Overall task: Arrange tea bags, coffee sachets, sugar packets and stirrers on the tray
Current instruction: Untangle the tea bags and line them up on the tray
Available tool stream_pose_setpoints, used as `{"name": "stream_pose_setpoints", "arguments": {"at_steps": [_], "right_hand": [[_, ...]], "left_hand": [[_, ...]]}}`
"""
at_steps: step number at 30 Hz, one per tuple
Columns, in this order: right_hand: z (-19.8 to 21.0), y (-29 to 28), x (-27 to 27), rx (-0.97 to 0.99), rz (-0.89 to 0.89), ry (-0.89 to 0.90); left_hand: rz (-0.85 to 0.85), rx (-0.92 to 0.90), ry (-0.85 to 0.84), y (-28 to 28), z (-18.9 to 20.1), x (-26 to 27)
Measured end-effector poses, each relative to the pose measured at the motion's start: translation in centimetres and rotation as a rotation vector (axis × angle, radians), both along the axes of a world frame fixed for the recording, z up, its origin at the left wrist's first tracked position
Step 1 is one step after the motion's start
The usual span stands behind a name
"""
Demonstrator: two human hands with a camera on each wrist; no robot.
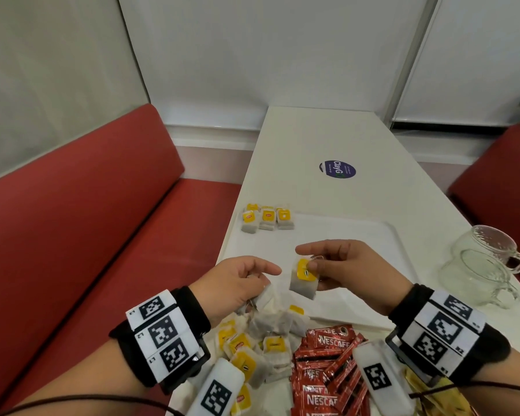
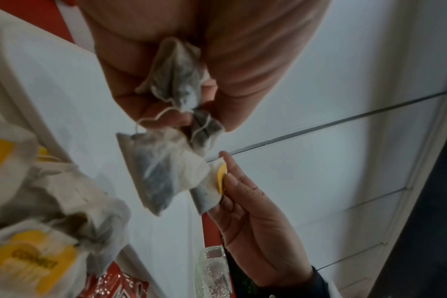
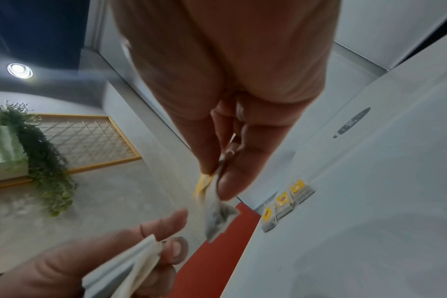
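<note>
My right hand (image 1: 324, 267) pinches one tea bag (image 1: 303, 280) with a yellow tag, held above the near part of the white tray (image 1: 373, 232). My left hand (image 1: 246, 283) grips a bunch of tea bags (image 2: 176, 80); one tea bag (image 2: 161, 173) dangles below the fingers by its string. Three tea bags (image 1: 267, 218) lie in a row at the tray's far left corner. A heap of loose tea bags (image 1: 258, 343) sits on the table before the tray, with red Nescafe coffee sachets (image 1: 327, 373) to its right. Yellow packets (image 1: 439, 397) show partly under my right wrist.
Two clear glass mugs (image 1: 484, 265) stand right of the tray. A round blue sticker (image 1: 337, 169) marks the white table farther back. Red bench seats (image 1: 72, 235) flank the table on both sides. The table's left edge runs close to the tea bag heap.
</note>
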State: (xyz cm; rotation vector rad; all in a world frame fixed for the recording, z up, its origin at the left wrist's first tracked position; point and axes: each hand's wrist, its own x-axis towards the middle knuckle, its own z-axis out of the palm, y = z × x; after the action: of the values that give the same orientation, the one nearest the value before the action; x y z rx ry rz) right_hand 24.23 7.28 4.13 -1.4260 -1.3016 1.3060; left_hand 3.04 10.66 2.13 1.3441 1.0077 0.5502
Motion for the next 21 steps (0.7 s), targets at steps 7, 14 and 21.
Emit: {"name": "stream_pose_setpoints", "arguments": {"at_steps": [7,14,21], "right_hand": [[0.2,2.8,0.1,0.103,0.018,-0.351],[1.1,6.1,0.5,0.182,0.028,-0.542],[-0.1,7.6,0.2,0.088,-0.074,-0.244]], "left_hand": [[0.003,0.042,0.015,1.1,0.5,0.3],[0.026,-0.076,-0.116,2.3,0.6,-0.4],[0.043,-0.200,-0.252,2.8,0.6,-1.4]]}}
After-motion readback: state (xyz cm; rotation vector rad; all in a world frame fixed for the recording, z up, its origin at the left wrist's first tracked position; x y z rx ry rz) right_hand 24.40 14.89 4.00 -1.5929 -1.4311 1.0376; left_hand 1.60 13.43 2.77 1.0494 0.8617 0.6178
